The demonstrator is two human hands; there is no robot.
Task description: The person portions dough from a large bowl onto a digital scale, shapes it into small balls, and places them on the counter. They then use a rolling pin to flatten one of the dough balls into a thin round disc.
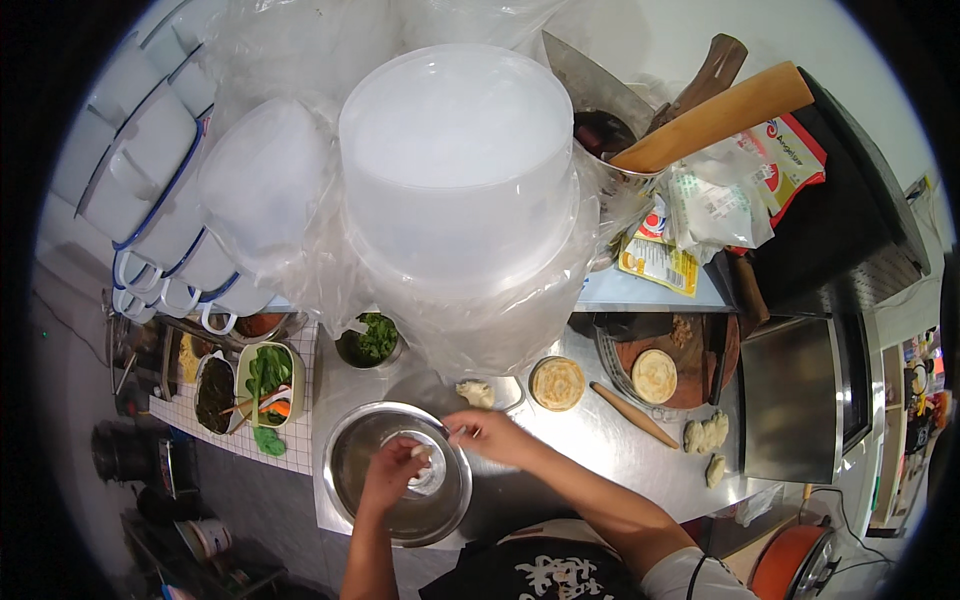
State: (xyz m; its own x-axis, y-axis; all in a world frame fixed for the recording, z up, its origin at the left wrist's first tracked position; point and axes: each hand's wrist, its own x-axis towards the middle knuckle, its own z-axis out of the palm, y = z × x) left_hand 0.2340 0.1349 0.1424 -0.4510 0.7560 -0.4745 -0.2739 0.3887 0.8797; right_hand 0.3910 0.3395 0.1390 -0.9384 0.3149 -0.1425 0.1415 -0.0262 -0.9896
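Observation:
My left hand (393,471) is over a large stainless steel basin (334,480), its fingers closed on a small whitish piece I cannot identify. Inside the basin sits a smaller round container (441,465) with whitish contents. At the basin's upper right rim is my right hand (484,435), fingers bent around a small thing, too blurred to name. A lump of dough (477,393) lies on a tray just above the right hand. Farther right are a round flatbread (557,383), a wooden rolling pin (634,415) and more dough pieces (706,433).
A shelf edge (652,306) overhangs the steel counter, bearing wrapped plastic tubs (457,217). A second flatbread (654,376) lies on a round chopping board (694,367) near a knife (721,360). Left are a bowl of chopped greens (375,341) and a vegetable container (298,382).

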